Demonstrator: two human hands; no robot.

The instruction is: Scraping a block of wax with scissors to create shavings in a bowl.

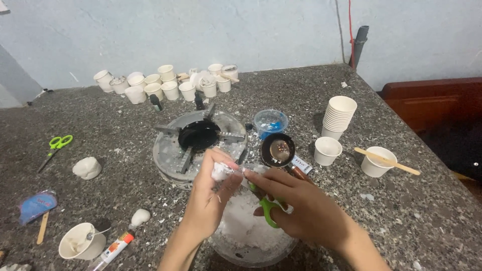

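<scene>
Both forearms come in from the near edge and meet over a clear bowl [249, 240] of white powder at the near centre of the speckled stone counter [411, 200]. The left hand [210, 200] is raised with its palm turned right, fingers curled closed and pinching a small white lump in clear wrapping [221, 172] at the fingertips. The right hand [306, 208] lies lower, back upward, its fingers hooked through the handles of green scissors [268, 210], thumb and forefinger stretched left to touch the wrapped lump. The blades are hidden, so I cannot tell how far they stand apart.

Just beyond the hands sits a round metal burner [198, 143] with a black centre and 4 grey arms. To its right stand a small dark pan [277, 149] and, farther back, a clear tub with blue contents [270, 122]. Right of these are a stack of white paper cups [339, 116], 1 single cup [327, 150], and another cup [377, 161] with a wooden stick [387, 161] laid across its rim. A cluster of white cups [165, 84] lines the far edge by the wall.

On the left lie a 2nd pair of green scissors [56, 148], a white dough lump [87, 167], a smaller white lump [139, 217], a blue packet [36, 206], a bowl with a spoon [80, 242] and a glue stick [114, 248].
</scene>
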